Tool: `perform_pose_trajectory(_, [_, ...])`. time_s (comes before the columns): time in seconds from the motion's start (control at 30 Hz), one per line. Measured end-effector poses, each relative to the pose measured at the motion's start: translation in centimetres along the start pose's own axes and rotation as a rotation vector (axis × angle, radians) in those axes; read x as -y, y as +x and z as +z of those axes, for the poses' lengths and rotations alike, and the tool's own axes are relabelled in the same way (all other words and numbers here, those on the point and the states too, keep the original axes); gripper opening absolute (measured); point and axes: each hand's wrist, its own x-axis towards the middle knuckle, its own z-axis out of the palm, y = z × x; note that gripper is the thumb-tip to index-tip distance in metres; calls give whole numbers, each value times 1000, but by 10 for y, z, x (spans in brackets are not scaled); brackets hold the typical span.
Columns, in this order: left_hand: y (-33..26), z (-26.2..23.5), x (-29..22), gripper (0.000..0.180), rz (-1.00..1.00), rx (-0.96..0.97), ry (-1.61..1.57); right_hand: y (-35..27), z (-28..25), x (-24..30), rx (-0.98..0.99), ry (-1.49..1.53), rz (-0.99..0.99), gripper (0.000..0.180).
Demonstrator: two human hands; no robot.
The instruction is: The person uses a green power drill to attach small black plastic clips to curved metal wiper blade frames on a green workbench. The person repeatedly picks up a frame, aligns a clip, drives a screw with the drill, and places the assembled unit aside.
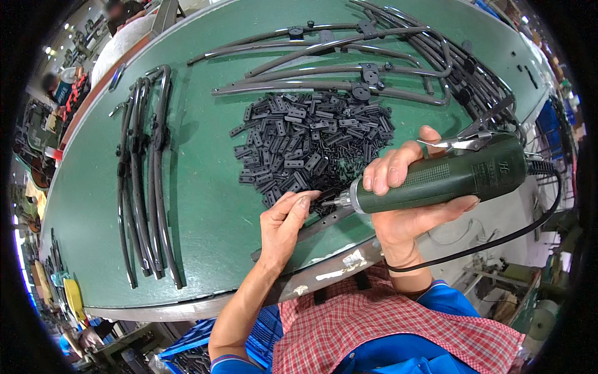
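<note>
My right hand (402,225) is wrapped round a dark green electric screwdriver (448,173), which lies almost level with its bit toward the left. A metal lever runs along its top. Close to the bit, the thumb and fingers of my left hand (283,227) are pinched together; whatever they hold is too small and hidden to name. Under both hands a dark metal bar with holes (325,222) lies slantwise near the table's front edge. Just beyond is a heap of small black rectangular blocks with holes (293,134), with dark screws (349,157) at its right side.
Bent dark metal tubes lie in a bundle (156,187) at the left of the green table (208,206). More tubular frames (280,86) with black fittings spread across the back and right. A black cord (498,240) loops below the screwdriver. Other people are at the far left.
</note>
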Motion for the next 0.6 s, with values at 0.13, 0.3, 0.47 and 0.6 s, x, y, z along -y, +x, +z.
perform_pose_trajectory(0.13, [5, -7, 7, 22, -138, 9, -496, -1, 12, -13, -42, -29, -39, 97])
perform_pose_trajectory(0.3, [4, -10, 6, 20, -201, 70, -570, -4, 11, -18, 5, -33, -51, 96])
perform_pose_trajectory(0.47, [2, -12, 6, 21, -228, 123, -596, -2, 11, -17, 22, 18, -38, 95])
perform_pose_trajectory(0.6, [1, -15, 9, 28, -215, 231, -570, 2, 6, -12, -70, 91, 4, 90])
